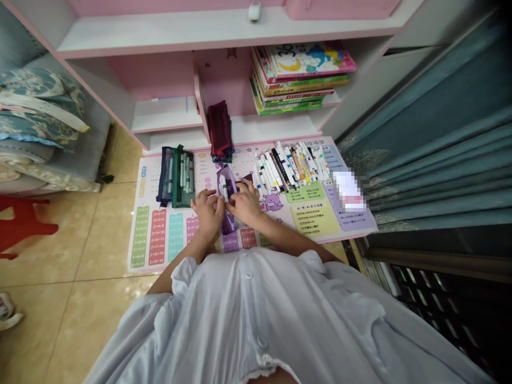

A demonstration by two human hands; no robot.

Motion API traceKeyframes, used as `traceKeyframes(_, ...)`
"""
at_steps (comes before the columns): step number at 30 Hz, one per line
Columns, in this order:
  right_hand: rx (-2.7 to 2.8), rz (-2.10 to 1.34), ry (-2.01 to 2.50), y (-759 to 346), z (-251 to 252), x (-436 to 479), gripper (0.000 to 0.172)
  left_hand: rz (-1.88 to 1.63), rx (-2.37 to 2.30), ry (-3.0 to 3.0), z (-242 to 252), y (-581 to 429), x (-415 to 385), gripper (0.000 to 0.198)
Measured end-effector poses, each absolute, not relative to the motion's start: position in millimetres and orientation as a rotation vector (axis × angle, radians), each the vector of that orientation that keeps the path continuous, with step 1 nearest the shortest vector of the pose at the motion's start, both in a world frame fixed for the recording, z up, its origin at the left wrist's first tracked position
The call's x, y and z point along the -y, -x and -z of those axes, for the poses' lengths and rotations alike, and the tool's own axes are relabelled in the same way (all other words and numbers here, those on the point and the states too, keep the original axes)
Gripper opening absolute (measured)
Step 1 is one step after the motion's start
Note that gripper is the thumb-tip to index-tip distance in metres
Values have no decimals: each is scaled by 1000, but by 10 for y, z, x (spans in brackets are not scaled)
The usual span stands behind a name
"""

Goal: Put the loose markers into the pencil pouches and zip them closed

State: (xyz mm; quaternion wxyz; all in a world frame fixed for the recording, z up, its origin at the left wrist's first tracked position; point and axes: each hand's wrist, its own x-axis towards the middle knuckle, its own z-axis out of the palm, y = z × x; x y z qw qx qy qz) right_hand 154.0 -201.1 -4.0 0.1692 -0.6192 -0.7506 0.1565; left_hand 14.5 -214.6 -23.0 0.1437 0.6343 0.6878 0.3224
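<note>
- Two hands meet at the purple pouch (229,225), which lies lengthwise on the desk (135,256), just in front of the person.
- The left hand (208,210) is at the pouch's left edge, fingers bent and a little spread, thumb side against it; whether it pinches the fabric, I cannot tell.
- The right hand (245,204) curls over the right edge, fingertips bent down; its grip is hidden too.
- Working from both sides probably holds the mouth apart and steadies so limp a thing.
- The loose markers (294,166) lie side by side to the right of the pouch, perhaps so that each is easy to pick out.
- The green pouch (186,198) and blue pouch (162,184), with pens inside, sit left of it, seemingly set aside from the hands.
- The red pouch (220,128) lies beyond it, out of the way, it seems.
- The purple pouch looks long and narrow, soft, with violet edges and its top parted; a white marker (223,186) with a green band shows in the gap.
</note>
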Motion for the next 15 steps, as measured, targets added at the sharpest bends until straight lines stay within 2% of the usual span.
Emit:
traceKeyframes(9, 1822, -72, 1926, -2105, 190, 1716, 26, -959, -1968, -1832, 272, -122, 2144, 23)
traceKeyframes(15, 1888, -58, 2047, -2255, 322, 1652, 24, -980, -1966, -1854, 267, -135, 2147, 22)
